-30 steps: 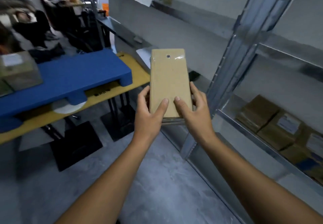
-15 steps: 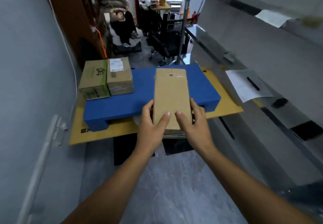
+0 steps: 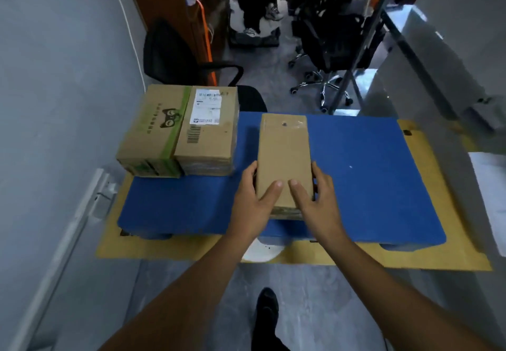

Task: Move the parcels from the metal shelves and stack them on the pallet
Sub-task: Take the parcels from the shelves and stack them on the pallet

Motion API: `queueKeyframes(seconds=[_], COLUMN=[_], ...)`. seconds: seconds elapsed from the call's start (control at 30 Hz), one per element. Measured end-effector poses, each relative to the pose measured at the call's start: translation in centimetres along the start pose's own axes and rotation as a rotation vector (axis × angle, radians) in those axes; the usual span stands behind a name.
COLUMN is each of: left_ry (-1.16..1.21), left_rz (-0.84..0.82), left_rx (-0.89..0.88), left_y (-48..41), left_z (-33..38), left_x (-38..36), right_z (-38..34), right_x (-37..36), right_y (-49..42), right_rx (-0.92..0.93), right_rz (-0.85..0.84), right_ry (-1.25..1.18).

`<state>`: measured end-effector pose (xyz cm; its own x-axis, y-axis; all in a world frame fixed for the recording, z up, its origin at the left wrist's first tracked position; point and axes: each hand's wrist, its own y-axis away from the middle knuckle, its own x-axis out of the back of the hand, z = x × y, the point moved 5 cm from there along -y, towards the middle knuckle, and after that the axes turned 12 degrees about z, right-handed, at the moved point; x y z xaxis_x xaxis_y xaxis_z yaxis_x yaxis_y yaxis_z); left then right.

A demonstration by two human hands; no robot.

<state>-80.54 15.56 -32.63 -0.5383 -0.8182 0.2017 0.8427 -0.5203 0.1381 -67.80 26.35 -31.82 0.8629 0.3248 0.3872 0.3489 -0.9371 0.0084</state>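
Note:
A long, narrow brown parcel (image 3: 284, 156) is held over the middle of the blue pallet (image 3: 369, 181). My left hand (image 3: 253, 200) grips its near left side and my right hand (image 3: 315, 203) grips its near right side, thumbs on top. Two parcels sit side by side at the pallet's back left corner: one with a green stripe and a cat logo (image 3: 153, 131) and one with a white shipping label (image 3: 208, 131). I cannot tell whether the held parcel touches the pallet.
The pallet rests on a yellow-brown board (image 3: 427, 257). A grey wall (image 3: 54, 104) runs close on the left. Black office chairs (image 3: 331, 36) stand beyond the pallet, a metal shelf post (image 3: 364, 44) rises at right, and a person's legs (image 3: 257, 0) show far back. My shoe (image 3: 267, 309) is on the floor.
I have turned from the metal shelves and stepped up to the pallet. The narrow parcel, held in both hands throughout, has gone from beside the shelf to over the pallet's middle.

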Motion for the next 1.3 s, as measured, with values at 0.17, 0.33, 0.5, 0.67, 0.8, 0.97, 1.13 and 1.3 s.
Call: queueKeyframes(seconds=[0.17, 0.33, 0.5, 0.67, 0.8, 0.97, 1.13, 1.3], left_ry=[-0.078, -0.195, -0.161, -0.211, -0.201, -0.168, -0.111, -0.077], left_rz=[-0.009, 0.01, 0.078, 0.108, 0.095, 0.029, -0.075, -0.279], left_rx=[0.073, -0.001, -0.182, -0.244, -0.219, -0.253, -0.291, -0.423], left_y=[-6.0, -9.0, -8.8, -10.7, -12.2, -12.1, -11.0, -6.7], left_z=[-1.3, -0.1, 3.8, 6.0, 6.0, 6.0, 6.0, 8.3], left_x=[-2.3, -2.7, -0.8, 2.8, 5.0, 5.5, 3.7, -2.3], right_z=[1.4, 2.4, 1.4, 0.4, 0.1, -0.1, -0.2, 0.8], right_x=[-3.1, -6.0, -7.8, -9.7, -10.3, -10.6, -7.6, 2.1], right_y=[-6.6, -9.3, -10.7, -10.9, -10.8, -10.5, -8.2, -3.1], right_rx=[0.007, 0.01, -0.014, -0.026, -0.027, -0.033, -0.053, -0.105], right_rz=[-0.051, -0.073, -0.104, -0.103, -0.104, -0.102, -0.006, 0.207], right_ry=[0.048, 0.093, 0.11, 0.143, 0.182, 0.2, 0.138, 0.184])
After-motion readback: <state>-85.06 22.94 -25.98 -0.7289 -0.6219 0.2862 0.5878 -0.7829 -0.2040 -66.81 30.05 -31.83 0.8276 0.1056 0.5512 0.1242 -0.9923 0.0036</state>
